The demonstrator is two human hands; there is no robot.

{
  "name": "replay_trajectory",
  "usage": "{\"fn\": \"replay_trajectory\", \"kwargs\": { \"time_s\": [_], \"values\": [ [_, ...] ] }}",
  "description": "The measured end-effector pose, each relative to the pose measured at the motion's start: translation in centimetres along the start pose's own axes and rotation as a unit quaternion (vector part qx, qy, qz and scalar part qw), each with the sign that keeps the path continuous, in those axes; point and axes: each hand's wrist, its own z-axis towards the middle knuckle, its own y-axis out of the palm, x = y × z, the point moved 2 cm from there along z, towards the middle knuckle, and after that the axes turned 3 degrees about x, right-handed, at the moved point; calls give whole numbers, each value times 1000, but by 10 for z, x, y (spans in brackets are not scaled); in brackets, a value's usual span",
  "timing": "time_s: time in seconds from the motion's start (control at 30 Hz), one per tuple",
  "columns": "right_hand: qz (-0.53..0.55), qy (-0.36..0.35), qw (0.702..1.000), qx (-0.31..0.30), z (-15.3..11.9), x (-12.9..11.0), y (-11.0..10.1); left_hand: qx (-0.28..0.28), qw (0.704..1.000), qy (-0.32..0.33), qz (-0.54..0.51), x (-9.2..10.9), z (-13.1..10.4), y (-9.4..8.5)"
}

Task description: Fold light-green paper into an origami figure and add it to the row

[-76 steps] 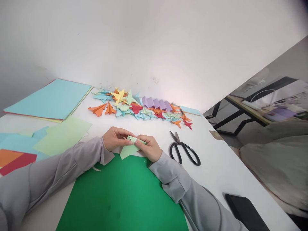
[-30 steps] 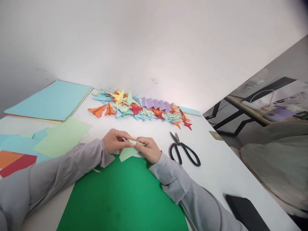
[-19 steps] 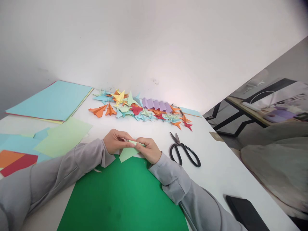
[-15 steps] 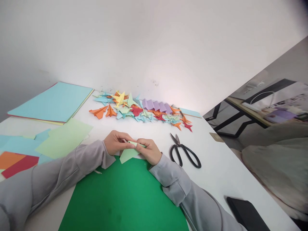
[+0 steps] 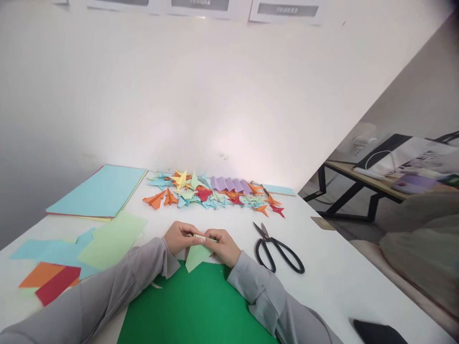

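A light green folded paper [image 5: 196,256] is pinched between both hands, just above the far edge of a dark green sheet [image 5: 193,306]. My left hand [image 5: 181,238] grips its upper left side with thumb and fingers. My right hand [image 5: 223,246] holds its upper right side, the two hands' fingertips meeting at the top. Part of the paper is hidden behind the fingers, and its lower point hangs toward me. To the right of my right hand lie black-handled scissors [image 5: 274,246], blades pointing away.
Beyond my hands, small folded paper planes [image 5: 204,193] in several colours lie by the wall, with a purple pleated strip [image 5: 230,185] among them. Blue sheets [image 5: 100,191] are stacked at the left, near loose paper pieces [image 5: 111,241]. A black flat object [image 5: 378,332] rests at the near right.
The camera view has tilted upward, so the table sits lower and papers on the wall show. Both hands keep hold of the light green paper, with little change in their grip.
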Motion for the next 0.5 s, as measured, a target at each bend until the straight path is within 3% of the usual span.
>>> {"fn": "replay_trajectory", "kwargs": {
  "time_s": [0.13,0.2,0.27,0.37,0.5],
  "values": [
    [-10,-38,999,23,4,-7,1,14,1000,-14,-2,-3,2,-3],
    [10,-16,999,44,7,-8,3,34,999,-32,-14,-3,4,-4],
    [55,52,994,76,10,-7,7,60,995,-60,-51,-3,8,-4],
    [69,71,990,100,12,-9,12,86,989,-75,-90,0,12,-2],
    [47,15,986,161,7,-11,9,93,987,-54,-119,1,10,4]
  ]
}}
